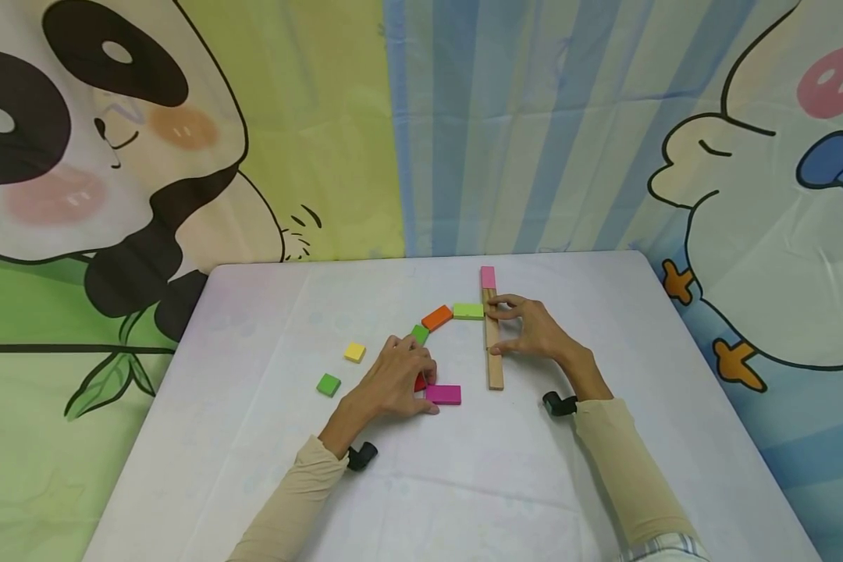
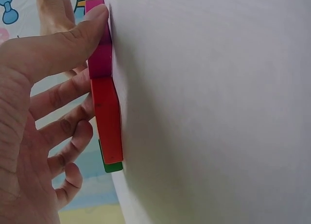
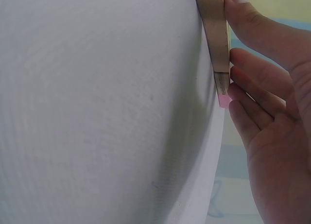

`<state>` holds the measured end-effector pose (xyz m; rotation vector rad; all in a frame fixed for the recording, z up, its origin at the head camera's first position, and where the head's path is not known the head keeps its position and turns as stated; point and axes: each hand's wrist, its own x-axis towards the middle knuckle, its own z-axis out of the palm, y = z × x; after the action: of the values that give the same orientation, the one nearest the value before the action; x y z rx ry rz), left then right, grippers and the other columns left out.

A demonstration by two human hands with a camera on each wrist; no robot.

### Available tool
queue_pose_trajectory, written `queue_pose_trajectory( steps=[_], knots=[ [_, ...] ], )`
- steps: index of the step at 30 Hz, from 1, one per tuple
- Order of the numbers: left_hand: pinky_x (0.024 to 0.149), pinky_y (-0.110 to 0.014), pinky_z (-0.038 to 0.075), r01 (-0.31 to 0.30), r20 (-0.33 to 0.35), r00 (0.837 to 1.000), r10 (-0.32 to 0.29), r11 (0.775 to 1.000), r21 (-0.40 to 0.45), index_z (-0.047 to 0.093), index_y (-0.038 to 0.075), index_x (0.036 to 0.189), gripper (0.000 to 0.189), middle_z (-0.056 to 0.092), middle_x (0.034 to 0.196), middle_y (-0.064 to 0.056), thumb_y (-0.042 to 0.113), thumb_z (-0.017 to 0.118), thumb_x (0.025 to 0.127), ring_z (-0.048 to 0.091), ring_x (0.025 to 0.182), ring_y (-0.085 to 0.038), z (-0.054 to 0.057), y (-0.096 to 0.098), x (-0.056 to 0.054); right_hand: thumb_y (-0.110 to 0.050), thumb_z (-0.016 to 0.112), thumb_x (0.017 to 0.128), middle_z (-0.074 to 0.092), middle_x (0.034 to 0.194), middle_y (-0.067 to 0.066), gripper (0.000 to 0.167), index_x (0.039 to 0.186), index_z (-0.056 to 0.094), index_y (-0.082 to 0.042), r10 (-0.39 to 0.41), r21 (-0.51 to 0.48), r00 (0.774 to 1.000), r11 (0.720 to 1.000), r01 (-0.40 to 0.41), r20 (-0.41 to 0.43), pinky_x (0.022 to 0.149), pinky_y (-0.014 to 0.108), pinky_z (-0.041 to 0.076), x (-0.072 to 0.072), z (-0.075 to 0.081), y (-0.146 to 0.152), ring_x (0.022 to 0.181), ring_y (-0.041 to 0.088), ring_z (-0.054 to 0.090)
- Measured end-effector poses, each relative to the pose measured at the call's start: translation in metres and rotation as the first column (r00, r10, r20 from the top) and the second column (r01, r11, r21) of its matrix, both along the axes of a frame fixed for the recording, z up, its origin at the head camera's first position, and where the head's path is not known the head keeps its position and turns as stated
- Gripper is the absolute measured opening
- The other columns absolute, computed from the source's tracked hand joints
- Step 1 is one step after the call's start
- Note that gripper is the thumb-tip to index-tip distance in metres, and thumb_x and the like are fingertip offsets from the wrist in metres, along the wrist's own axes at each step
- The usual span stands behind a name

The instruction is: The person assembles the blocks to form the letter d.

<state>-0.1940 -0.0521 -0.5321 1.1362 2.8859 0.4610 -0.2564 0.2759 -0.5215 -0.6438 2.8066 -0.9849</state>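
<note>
A magenta block (image 1: 444, 395) lies at the lower end of a curved row, with my left hand (image 1: 396, 378) over it. My left thumb and bent fingers pinch this block, as the left wrist view shows. Beside it is a red block (image 2: 107, 119), partly covered by the hand in the head view. The curve goes on through a green block (image 1: 420, 335), an orange block (image 1: 437, 318) and a lime block (image 1: 468, 311). My right hand (image 1: 534, 332), fingers mostly straight, touches the right side of a line of plain wooden blocks (image 1: 495, 371), topped by a pink block (image 1: 488, 277).
To the left of the curve lie a loose yellow block (image 1: 354, 353) and a loose green block (image 1: 329, 385). Everything rests on a white-covered table (image 1: 464, 484). Behind it hangs a printed cartoon cloth (image 1: 337, 140).
</note>
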Motion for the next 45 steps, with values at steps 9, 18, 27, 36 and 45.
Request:
queue_pose_trajectory(
  steps=[9,18,27,36,45],
  knots=[
    [0.101,-0.041,0.042,-0.018,0.122,0.993,0.004,0.993,0.115,0.078,0.027,0.107,0.047,0.071,0.11,0.008,0.047,0.101,0.072,0.051,0.118,-0.014,0.016,-0.015,-0.003,-0.026,0.103,0.075,0.058,0.161,0.018,0.082,0.146,0.067,-0.005,0.002,0.011,1.0,1.0,-0.002,0.003,0.126,0.071,0.032,0.0,0.002,-0.002,0.156,0.046,0.046],
    [0.101,-0.044,0.042,-0.057,0.081,0.996,0.044,0.984,0.166,0.082,0.023,0.108,0.045,0.076,0.114,0.005,0.033,0.105,0.071,0.055,0.117,-0.02,0.028,-0.04,-0.009,-0.028,0.103,0.075,0.059,0.16,0.018,0.083,0.145,0.067,-0.005,0.002,-0.001,1.0,1.0,-0.002,0.0,0.127,0.07,0.033,0.0,-0.001,-0.001,0.156,0.045,0.046],
    [0.098,-0.041,0.042,-0.177,0.032,0.984,0.174,0.973,0.15,0.081,0.021,0.117,0.055,0.081,0.112,0.004,0.042,0.104,0.072,0.057,0.107,-0.019,0.021,-0.05,-0.002,-0.026,0.104,0.074,0.06,0.16,0.017,0.082,0.144,0.068,-0.004,0.0,-0.011,1.0,1.0,0.0,-0.004,0.127,0.069,0.033,0.001,0.0,-0.001,0.155,0.045,0.047],
    [0.097,-0.039,0.041,-0.222,0.027,0.975,0.22,0.965,0.138,0.079,0.018,0.124,0.06,0.079,0.112,0.002,0.041,0.102,0.073,0.059,0.105,-0.019,0.011,-0.047,0.003,-0.027,0.103,0.075,0.059,0.161,0.017,0.082,0.144,0.067,-0.004,-0.003,-0.005,1.0,1.0,0.003,0.002,0.127,0.07,0.032,0.001,0.0,0.0,0.156,0.045,0.045],
    [0.095,-0.039,0.041,-0.227,0.006,0.974,0.228,0.962,0.151,0.079,0.015,0.124,0.061,0.08,0.111,0.001,0.037,0.104,0.073,0.059,0.104,-0.02,0.006,-0.045,0.004,-0.026,0.103,0.075,0.06,0.16,0.018,0.081,0.144,0.068,-0.003,0.005,-0.019,1.0,1.0,-0.006,-0.011,0.126,0.07,0.033,0.001,0.002,0.0,0.155,0.046,0.047]
  ],
)
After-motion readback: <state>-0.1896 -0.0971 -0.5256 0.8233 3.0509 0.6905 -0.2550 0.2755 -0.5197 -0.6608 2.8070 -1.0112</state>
